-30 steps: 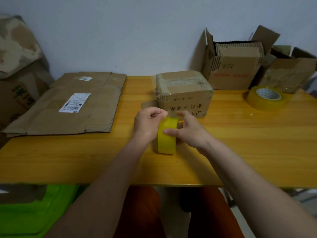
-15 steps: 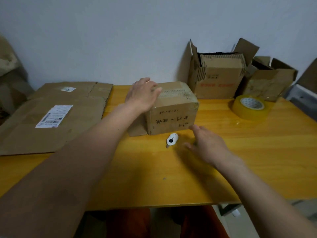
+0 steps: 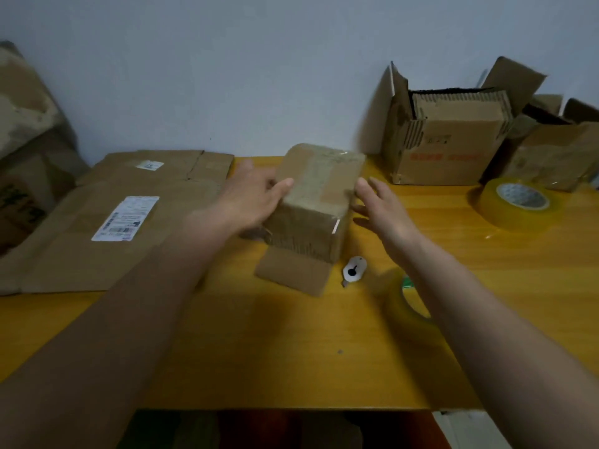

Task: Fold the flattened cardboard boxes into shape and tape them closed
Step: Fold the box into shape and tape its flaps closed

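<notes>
At the far left, flattened cardboard boxes lie stacked on the yellow wooden tabletop, the top one bearing a white shipping label. Just right of them the left hand rests against the left side of a small taped box, its fingers straight and relaxed, the thumb lying on the box's top edge. The box stands near the middle of the tabletop, turned at an angle, with one loose flap spread flat on the wood toward the person. A small white cutter lies just beside that flap's right corner. The right hand is at the box's right side, fingers extended and slightly spread; whether it touches the cardboard I cannot tell because of blur. Below the right forearm a roll of clear tape sits partly hidden. Farther right, a larger yellow tape roll lies flat, and behind it two open boxes stand against the wall.
</notes>
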The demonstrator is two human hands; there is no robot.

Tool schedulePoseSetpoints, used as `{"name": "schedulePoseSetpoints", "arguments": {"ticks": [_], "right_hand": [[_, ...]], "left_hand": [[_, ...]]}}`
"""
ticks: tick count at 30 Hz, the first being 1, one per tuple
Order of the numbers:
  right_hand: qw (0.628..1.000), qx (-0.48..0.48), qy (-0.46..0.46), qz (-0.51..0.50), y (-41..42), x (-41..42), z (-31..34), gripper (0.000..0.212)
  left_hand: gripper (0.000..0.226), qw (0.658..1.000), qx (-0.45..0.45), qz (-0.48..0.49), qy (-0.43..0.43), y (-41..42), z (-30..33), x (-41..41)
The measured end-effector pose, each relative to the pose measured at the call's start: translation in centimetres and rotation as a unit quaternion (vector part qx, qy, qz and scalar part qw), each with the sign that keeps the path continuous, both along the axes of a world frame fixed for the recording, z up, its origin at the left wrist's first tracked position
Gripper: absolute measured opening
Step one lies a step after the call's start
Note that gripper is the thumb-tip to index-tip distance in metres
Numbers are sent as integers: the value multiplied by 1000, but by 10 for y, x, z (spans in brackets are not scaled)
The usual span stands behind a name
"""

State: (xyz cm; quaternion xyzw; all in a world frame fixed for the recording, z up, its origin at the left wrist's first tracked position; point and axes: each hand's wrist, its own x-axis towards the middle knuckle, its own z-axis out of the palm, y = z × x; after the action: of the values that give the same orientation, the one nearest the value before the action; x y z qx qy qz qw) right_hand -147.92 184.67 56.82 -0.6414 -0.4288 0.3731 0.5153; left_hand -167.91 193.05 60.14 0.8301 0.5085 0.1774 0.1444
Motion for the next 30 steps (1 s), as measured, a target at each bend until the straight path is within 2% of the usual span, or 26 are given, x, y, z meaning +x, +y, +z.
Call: {"name": "schedulePoseSetpoints", "arguments": {"ticks": [2, 5, 8, 12, 16, 20, 24, 30], "right_hand": [[999, -32, 0, 25, 11, -2, 12, 45], [996, -43, -73, 32, 27, -9, 28, 60], [994, -9, -99, 37, 46, -21, 32, 60], [999, 10, -29, 32, 59, -27, 17, 49], [994, 71, 75, 20, 60, -24, -11, 52], [987, 157, 26, -27, 66, -29, -30, 54], [970, 229, -30, -72, 74, -32, -43, 45], [932, 315, -129, -122, 80, -36, -56, 51]], "left_hand": [[38, 1000, 11, 10, -22, -5, 1, -11], [30, 997, 61, 24, -47, -11, -8, -16], [40, 987, 16, -45, -152, -21, -28, -13], [49, 979, 33, -38, -199, -28, -53, -8], [53, 972, 29, -44, -227, -21, -55, -5], [48, 972, 39, -42, -226, -14, -58, -5], [63, 977, 49, -52, -201, -9, -62, -8], [54, 974, 96, -57, -199, -7, -65, -10]]}}
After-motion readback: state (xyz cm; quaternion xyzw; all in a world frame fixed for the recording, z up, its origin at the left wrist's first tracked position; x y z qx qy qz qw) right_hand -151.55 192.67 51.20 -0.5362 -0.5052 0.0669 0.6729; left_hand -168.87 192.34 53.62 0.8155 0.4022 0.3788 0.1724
